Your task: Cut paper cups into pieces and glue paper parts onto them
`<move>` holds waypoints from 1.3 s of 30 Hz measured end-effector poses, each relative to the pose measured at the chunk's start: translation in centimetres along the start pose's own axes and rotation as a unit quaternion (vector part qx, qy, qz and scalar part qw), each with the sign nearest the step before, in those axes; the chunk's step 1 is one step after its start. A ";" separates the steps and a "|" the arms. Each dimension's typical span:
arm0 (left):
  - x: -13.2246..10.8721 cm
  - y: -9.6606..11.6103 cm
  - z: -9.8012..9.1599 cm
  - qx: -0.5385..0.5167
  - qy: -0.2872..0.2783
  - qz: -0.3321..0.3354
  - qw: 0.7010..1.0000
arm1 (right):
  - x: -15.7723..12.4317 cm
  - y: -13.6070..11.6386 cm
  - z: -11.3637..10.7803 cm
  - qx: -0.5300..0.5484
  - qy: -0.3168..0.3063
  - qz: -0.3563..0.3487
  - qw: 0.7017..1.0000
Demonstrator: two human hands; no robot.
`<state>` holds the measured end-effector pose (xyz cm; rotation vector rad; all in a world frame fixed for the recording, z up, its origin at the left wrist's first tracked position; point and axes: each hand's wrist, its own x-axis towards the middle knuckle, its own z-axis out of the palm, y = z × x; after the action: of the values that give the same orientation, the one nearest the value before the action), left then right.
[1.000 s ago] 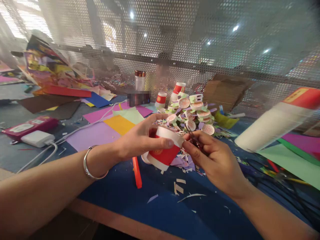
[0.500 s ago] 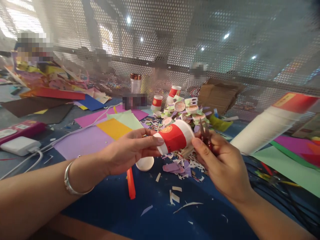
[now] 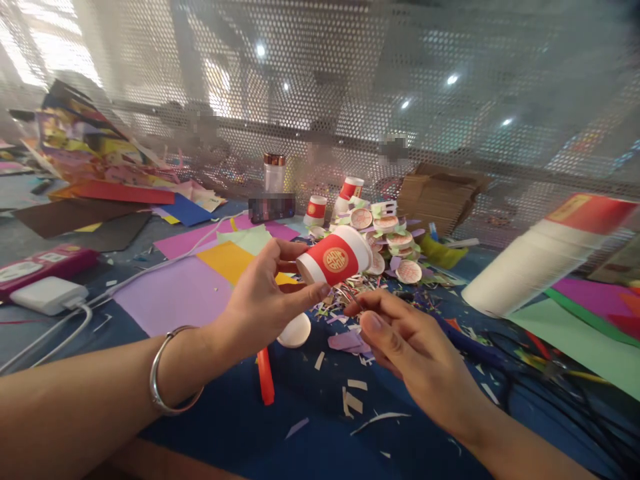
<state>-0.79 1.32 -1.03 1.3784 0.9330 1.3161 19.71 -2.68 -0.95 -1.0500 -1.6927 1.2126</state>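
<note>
Red-banded white cup [image 3: 336, 257], gold-emblemed, tilted

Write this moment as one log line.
left hand: holds tilted red-white paper cup; right hand: holds thin metal tool, mostly hidden; blue table: white paper scraps

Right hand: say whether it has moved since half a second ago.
Yes. Judged against the purple scraps, the right hand has moved down and to the left in the picture, its thumb now lower than the cup.
</note>
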 end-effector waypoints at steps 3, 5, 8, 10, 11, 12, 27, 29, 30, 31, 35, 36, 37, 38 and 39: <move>-0.2 0.1 0.2 0.003 -0.003 0.006 1.000 | 0.1 0.2 0.1 0.033 -0.029 0.026 0.999; -0.3 0.1 0.3 0.005 -0.002 0.033 0.999 | 0.2 0.3 0.1 0.061 -0.042 0.039 0.996; -0.3 0.1 0.4 0.018 0.005 0.059 0.998 | 0.2 0.6 0.3 0.104 -0.051 0.057 0.992; -0.2 0.0 0.5 0.028 0.011 0.063 0.998 | 0.3 0.6 0.4 0.129 -0.051 0.069 0.988; -0.2 -0.1 0.5 0.034 0.015 0.066 0.997 | 0.3 0.6 0.4 0.138 -0.051 0.075 0.986; -0.2 -0.1 0.5 0.040 0.018 0.071 0.997 | 0.3 0.6 0.5 0.145 -0.049 0.079 0.985; -0.2 -0.5 0.3 0.101 0.033 0.077 0.991 | 0.4 0.5 0.7 0.187 -0.043 0.111 0.975; -0.3 -0.4 0.4 0.108 0.037 0.080 0.990 | 0.3 0.4 0.7 0.196 -0.042 0.113 0.973; -0.3 -0.4 0.4 0.109 0.038 0.082 0.990 | 0.2 0.4 0.7 0.200 -0.041 0.115 0.972; -0.4 -0.4 0.4 0.110 0.038 0.088 0.989 | 0.2 0.4 0.8 0.202 -0.039 0.116 0.972; -0.5 -0.7 0.5 0.116 0.034 0.137 0.983 | 0.0 0.4 0.8 0.211 -0.037 0.120 0.969; -0.4 -0.7 0.5 0.118 0.032 0.146 0.982 | -0.1 0.5 0.8 0.212 -0.037 0.120 0.969; -0.4 -0.8 0.5 0.120 0.031 0.149 0.981 | -0.1 0.5 0.9 0.212 -0.036 0.120 0.969; -0.4 -0.8 0.5 0.123 0.031 0.149 0.981 | -0.1 0.6 0.9 0.212 -0.035 0.119 0.969; -0.4 -0.9 0.5 0.126 0.030 0.146 0.981 | 0.0 0.6 0.9 0.211 -0.033 0.119 0.970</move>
<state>-0.24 1.05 -1.95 1.7311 0.9904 1.5036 19.01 -2.87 -1.77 -0.9685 -1.2961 1.6899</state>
